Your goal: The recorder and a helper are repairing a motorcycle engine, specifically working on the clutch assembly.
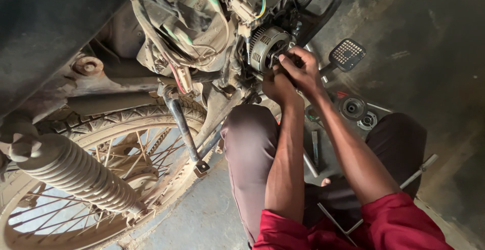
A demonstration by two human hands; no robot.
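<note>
A round ribbed metal clutch assembly (264,47) sits on the side of a dusty motorcycle engine (237,12). My left hand (277,84) presses against its lower right edge with fingers curled. My right hand (301,67) lies just over the left hand, fingertips pinched at the assembly's face. What the fingertips hold is too small to tell. Both forearms reach up from red sleeves (384,224), across my knees in dark trousers.
A spoked rear wheel (108,149) and a dusty coil shock absorber (70,171) fill the left. A kickstand (186,133) hangs down. A footrest pedal (346,54), round metal parts (353,108) and long tools (414,174) lie on the concrete floor.
</note>
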